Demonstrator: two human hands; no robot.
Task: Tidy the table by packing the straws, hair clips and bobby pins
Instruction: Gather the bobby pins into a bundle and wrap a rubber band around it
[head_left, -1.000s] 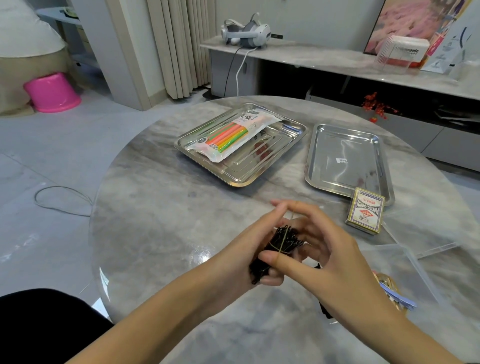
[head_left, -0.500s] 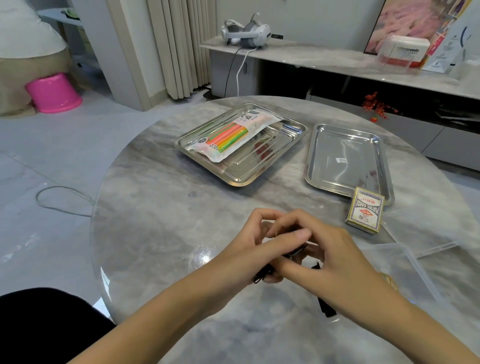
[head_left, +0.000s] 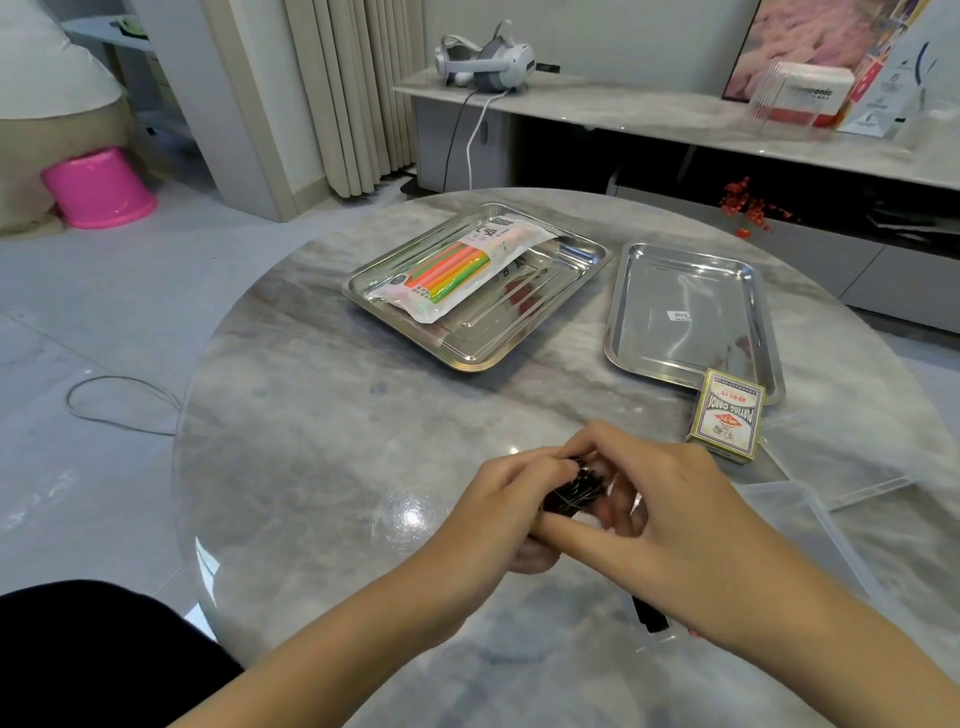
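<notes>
A bundle of black bobby pins (head_left: 574, 493) with a thin band across it sits between both hands above the near part of the round marble table (head_left: 322, 426). My left hand (head_left: 498, 514) grips the bundle from below and the left. My right hand (head_left: 670, 504) curls over it, thumb and fingertips pinching its top and near side. A packet of coloured straws (head_left: 457, 270) lies in the left steel tray (head_left: 467, 353). A dark clip-like object (head_left: 647, 616) shows under my right forearm, mostly hidden.
A second steel tray (head_left: 685, 358) lies at the right, bare inside. A box of playing cards (head_left: 727, 421) stands at its near corner. A clear plastic box (head_left: 810, 525) and its lid (head_left: 862, 488) sit at the right edge.
My right hand has closed down over the bundle, from fingers spread with a band stretched over the pins to fingers curled on it. Both hands stay in the same spot.
</notes>
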